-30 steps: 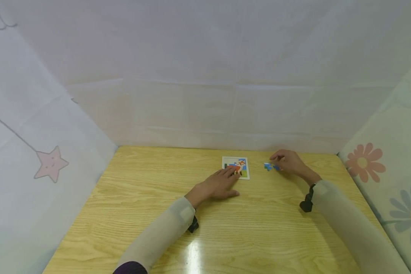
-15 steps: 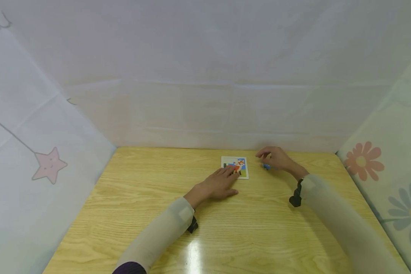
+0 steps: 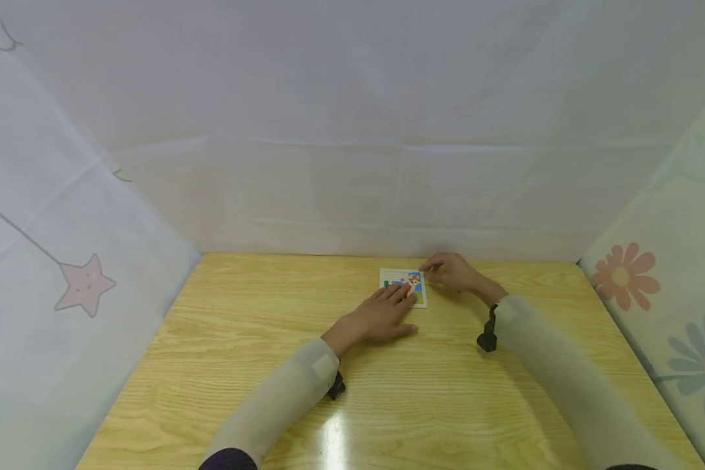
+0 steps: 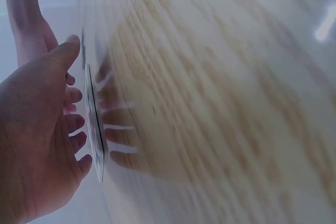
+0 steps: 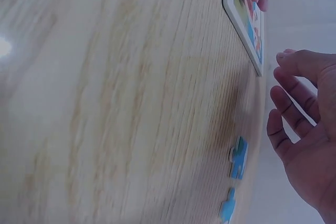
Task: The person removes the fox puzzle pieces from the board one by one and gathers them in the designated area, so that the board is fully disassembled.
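A small picture puzzle in a white tray (image 3: 424, 301) lies near the far edge of the table, with part of an orange animal on blue and green showing. My left hand (image 3: 378, 316) lies with spread fingers over its lower part and hides that area. My right hand (image 3: 455, 273) hovers at the tray's upper right corner, thumb and index fingertips close together. Whether a piece is between those fingertips cannot be made out. On the table below the right hand are a blue puzzle piece (image 5: 239, 158) and another blue piece (image 5: 228, 207), in the right wrist view.
The wooden table (image 3: 270, 287) is bounded by a pale cloth wall (image 3: 329, 196) behind and printed cloth on both sides. A black wrist camera (image 3: 487, 339) hangs under the right sleeve, and another camera (image 3: 336, 385) under the left.
My right hand has moved left from above the loose pieces to the tray's upper right corner. The left hand has stayed on the puzzle, with only a slight shift.
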Demonstrator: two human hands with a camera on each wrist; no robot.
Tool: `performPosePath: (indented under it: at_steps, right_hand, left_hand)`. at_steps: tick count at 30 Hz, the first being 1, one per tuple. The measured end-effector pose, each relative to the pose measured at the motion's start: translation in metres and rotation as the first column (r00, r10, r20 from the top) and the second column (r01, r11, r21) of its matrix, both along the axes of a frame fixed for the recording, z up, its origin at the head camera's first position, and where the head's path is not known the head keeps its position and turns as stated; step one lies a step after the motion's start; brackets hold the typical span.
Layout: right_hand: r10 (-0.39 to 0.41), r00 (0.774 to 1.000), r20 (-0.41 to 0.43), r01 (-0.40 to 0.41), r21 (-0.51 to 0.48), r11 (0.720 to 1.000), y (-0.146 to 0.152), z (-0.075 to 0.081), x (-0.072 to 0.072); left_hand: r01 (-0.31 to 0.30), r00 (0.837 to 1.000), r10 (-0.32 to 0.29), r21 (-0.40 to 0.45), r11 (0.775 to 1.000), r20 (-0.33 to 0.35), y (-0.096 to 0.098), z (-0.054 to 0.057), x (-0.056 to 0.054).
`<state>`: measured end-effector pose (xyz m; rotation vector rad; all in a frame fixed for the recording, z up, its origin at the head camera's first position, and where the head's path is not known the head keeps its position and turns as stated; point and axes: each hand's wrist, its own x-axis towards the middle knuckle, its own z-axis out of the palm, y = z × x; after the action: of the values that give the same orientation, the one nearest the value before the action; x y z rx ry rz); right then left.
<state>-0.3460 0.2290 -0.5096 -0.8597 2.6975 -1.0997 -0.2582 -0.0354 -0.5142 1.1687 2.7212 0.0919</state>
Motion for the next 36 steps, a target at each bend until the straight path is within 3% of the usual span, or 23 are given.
performPosePath:
  at_steps: [9, 23, 36]
  right_hand:
    - [0.030, 1.000, -0.009, -0.030, 0.006, 1.000, -0.014, -0.006, -0.006]
    - [0.091, 0.992, -0.091, -0.089, 0.025, 0.996, -0.025, -0.015, -0.009]
    - [0.102, 0.992, -0.068, -0.098, 0.063, 0.993, -0.028, -0.013, -0.009]
  left_hand:
    - [-0.030, 0.999, 0.030, -0.017, 0.999, -0.014, 0.005, -0.002, -0.002]
    - [-0.041, 0.998, 0.039, -0.044, 0.998, -0.043, 0.009, -0.006, -0.004]
    - [-0.044, 0.999, 0.042, -0.064, 0.997, -0.026, 0.010, -0.006, -0.006]
